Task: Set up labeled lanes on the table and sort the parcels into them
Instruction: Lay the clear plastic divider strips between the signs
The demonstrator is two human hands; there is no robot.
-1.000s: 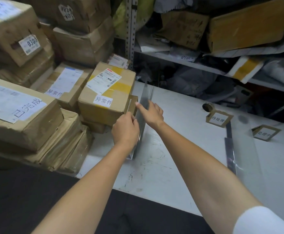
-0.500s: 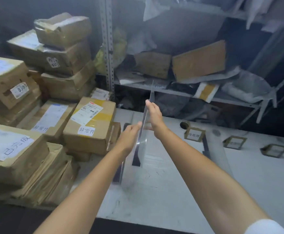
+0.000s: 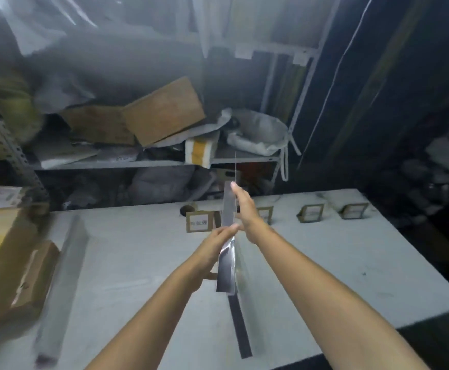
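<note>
Head cam: the clear plastic divider [image 3: 226, 265] stands upright and edge-on over the middle of the table [image 3: 324, 263]. It's sandwiched between the left hand [image 3: 215, 255] and the right hand [image 3: 246, 217], both with fingers straight and pressed together flat against its sides, so no pinching. A dark strip [image 3: 240, 329] runs just below it toward the near edge, label cards [image 3: 311, 212] line the far edge, and the parcels [image 3: 4, 263] sit far left beside another clear divider [image 3: 63, 271].

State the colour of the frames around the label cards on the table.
Brown cardboard frames, white inside; the head view shows them best.
</note>
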